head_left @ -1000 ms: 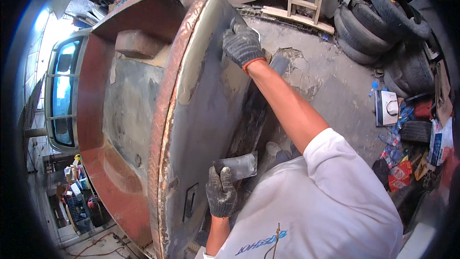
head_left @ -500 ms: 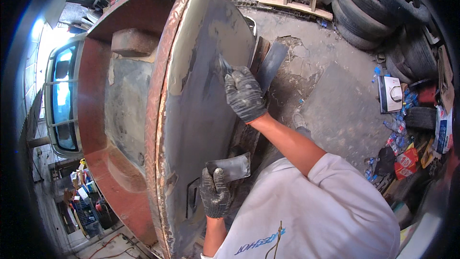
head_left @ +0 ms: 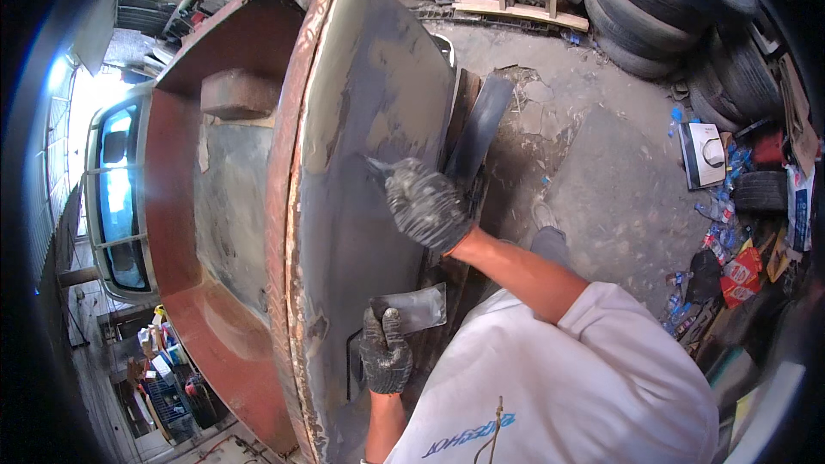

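In front of me stands the grey tailgate (head_left: 344, 232) of a pickup truck, blotched with paler filler patches (head_left: 325, 125). My right hand (head_left: 425, 206), in a dark, smeared work glove, is closed around a thin spreader (head_left: 375, 165); its blade lies at the panel's middle, and most of it is hidden by the fingers. My gloved left hand (head_left: 384, 354), lower down beside the tailgate, grips a flat grey rectangular plate (head_left: 418, 309) by its near end. Next to that hand is a dark handle-like bar (head_left: 350, 365) on the panel.
Left of the tailgate lies the red-brown truck bed (head_left: 176, 198) with its cab window (head_left: 122, 198). A bumper-like dark strip (head_left: 483, 125) runs along the panel's right side. Stacked tyres (head_left: 636, 30), a white box (head_left: 702, 155) and scattered plastic bottles (head_left: 718, 206) line the right.
My right hand has moved down and slightly left across the panel with the spreader. My left hand still holds the plate in nearly the same place.
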Motion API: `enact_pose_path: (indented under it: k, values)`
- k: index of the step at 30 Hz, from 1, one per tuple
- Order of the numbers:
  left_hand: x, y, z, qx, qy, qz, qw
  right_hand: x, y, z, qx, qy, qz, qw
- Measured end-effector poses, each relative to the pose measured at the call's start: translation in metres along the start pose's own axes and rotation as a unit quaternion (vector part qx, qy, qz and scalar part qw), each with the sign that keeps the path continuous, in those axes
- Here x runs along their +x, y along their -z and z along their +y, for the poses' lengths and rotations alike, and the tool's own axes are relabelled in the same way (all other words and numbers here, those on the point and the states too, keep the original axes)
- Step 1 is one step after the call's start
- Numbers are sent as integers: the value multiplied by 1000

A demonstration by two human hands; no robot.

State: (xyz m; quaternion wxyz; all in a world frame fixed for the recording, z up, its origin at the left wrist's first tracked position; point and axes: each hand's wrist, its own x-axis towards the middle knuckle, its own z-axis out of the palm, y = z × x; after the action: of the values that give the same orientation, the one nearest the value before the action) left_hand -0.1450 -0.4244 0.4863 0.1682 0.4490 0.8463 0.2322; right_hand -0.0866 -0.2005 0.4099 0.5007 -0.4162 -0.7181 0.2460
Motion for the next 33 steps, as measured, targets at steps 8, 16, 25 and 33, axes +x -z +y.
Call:
enact_pose_path:
  k: [8,16,25,33]
  values:
    - [2,1,12,19,-27,-3,999,34,-12,32,-83,-25,72,994]
    - [2,-7,-10,-1,7,-18,1000,-7,-34,-3,82,-20,-31,996]
    - [12,0,-9,-3,58,-68,996,-46,-9,-19,58,43,-138,988]
    - [8,0,-2,26,71,-88,993,4,-22,33,-49,-55,67,995]
